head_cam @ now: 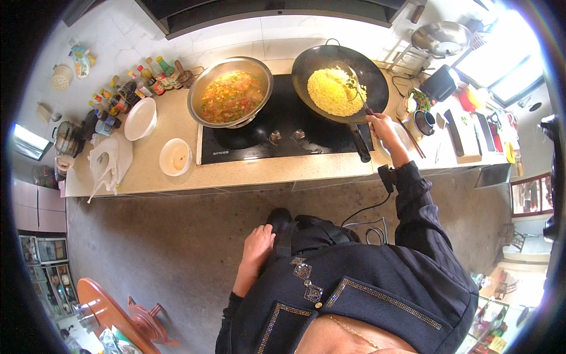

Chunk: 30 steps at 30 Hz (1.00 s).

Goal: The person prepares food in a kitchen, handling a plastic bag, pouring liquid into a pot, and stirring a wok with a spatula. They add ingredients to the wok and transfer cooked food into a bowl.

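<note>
My right hand (387, 132) is closed around the dark handle of a metal cooking utensil (369, 109), a spatula or ladle. Its head is partly sunk in a mound of yellow grains (329, 94), which look like rice. They lie in a black wok (376, 77) on the right side of the black cooktop (247, 144). The wok's dark handle (361, 144) points towards me, left of my right hand. My left hand (258, 243) hangs by my thigh, away from the counter, its fingers partly hidden. On the left burner, a wide steel pan (193, 104) holds a reddish stew (236, 97) with chopped vegetables.
Left of the cooktop are a white bowl (166, 157), a larger white bowl (140, 119), a plastic bag (110, 157) and several sauce bottles (150, 79). Right are chopsticks (412, 139) and a cutting board (462, 132). A cable (369, 206) hangs beside my right sleeve.
</note>
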Tool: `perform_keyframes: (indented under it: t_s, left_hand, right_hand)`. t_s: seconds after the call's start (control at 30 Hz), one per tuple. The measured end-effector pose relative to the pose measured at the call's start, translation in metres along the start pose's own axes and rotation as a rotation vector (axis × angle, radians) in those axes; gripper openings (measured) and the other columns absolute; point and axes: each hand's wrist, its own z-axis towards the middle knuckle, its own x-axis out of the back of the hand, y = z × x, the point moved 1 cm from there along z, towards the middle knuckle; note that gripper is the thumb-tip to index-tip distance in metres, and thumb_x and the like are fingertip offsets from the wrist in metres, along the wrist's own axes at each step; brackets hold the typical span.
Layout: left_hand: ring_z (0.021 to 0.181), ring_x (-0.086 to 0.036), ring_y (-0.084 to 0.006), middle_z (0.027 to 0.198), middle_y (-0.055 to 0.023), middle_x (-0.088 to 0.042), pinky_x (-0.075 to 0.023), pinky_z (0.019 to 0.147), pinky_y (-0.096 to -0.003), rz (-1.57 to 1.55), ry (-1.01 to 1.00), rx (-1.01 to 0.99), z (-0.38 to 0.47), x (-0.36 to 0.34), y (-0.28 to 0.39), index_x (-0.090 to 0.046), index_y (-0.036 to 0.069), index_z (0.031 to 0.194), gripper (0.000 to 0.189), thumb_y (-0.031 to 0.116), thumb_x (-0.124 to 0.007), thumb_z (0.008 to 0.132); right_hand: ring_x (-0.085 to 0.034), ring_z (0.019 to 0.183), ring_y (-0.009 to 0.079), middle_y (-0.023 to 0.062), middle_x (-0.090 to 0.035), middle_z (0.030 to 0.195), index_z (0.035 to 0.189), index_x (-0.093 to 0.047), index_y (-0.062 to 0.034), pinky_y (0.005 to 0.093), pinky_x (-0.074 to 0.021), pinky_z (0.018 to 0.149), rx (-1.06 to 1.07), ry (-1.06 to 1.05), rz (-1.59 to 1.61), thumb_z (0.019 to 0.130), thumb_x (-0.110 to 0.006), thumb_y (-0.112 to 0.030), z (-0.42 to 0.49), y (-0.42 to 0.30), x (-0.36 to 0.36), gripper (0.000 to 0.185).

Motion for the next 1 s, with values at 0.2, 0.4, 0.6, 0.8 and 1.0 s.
perform_keyframes:
  t_s: [0.2,0.4,0.6,0.8,1.0]
  left_hand:
    - [0.085,-0.062,-0.035,0.087,-0.0164,-0.061,-0.052,0.072,-0.0452,0.018,-0.009,-0.074,0.014,-0.001,0.002,-0.053,0.003,0.092,0.019,0.018,-0.064,0.085]
    - [0.09,-0.06,-0.0353,0.091,-0.0161,-0.061,-0.0505,0.075,-0.0458,0.014,-0.002,-0.132,0.056,0.006,0.015,-0.055,0.003,0.098,0.02,0.02,-0.059,0.089]
    - [0.087,-0.061,-0.0341,0.089,-0.0154,-0.061,-0.0515,0.074,-0.0453,-0.016,0.041,-0.226,0.08,-0.012,0.039,-0.055,0.003,0.096,0.019,0.02,-0.06,0.089]
    - [0.086,-0.061,-0.0343,0.087,-0.0149,-0.06,-0.0515,0.074,-0.0455,-0.057,0.02,-0.169,0.067,-0.034,0.024,-0.053,0.003,0.092,0.019,0.02,-0.061,0.088]
    - [0.087,-0.062,-0.0354,0.087,-0.0161,-0.061,-0.0512,0.071,-0.047,-0.057,-0.01,-0.064,0.036,-0.047,0.004,-0.051,0.004,0.092,0.019,0.02,-0.06,0.088]
  right_hand:
    - [-0.047,0.05,0.0098,0.0004,-0.053,0.064,0.099,-0.066,0.0027,0.0261,-0.0373,0.046,0.008,-0.051,0.027,0.087,-0.062,-0.024,-0.033,-0.025,0.011,0.029]
    - [-0.038,0.043,0.0047,-0.0036,-0.048,0.06,0.098,-0.065,0.0003,0.0217,-0.027,0.039,0.028,-0.135,0.024,0.091,-0.061,-0.023,-0.051,-0.034,0.02,0.024]
    - [-0.038,0.042,0.0036,-0.0036,-0.049,0.06,0.099,-0.065,-0.001,0.0217,-0.0255,0.037,0.165,-0.097,-0.235,0.09,-0.061,-0.023,-0.028,-0.018,0.012,0.024]
    - [-0.058,0.058,0.0135,0.0077,-0.061,0.071,0.112,-0.067,-0.0023,0.0309,-0.0482,0.057,0.084,0.102,-0.337,0.082,-0.064,-0.033,0.023,0.001,0.019,0.043]
    - [-0.067,0.088,0.0258,0.0165,-0.07,0.09,0.109,-0.067,-0.0017,0.0375,-0.0492,0.081,0.243,0.262,-0.516,0.08,-0.062,-0.035,0.083,0.016,0.033,0.045]
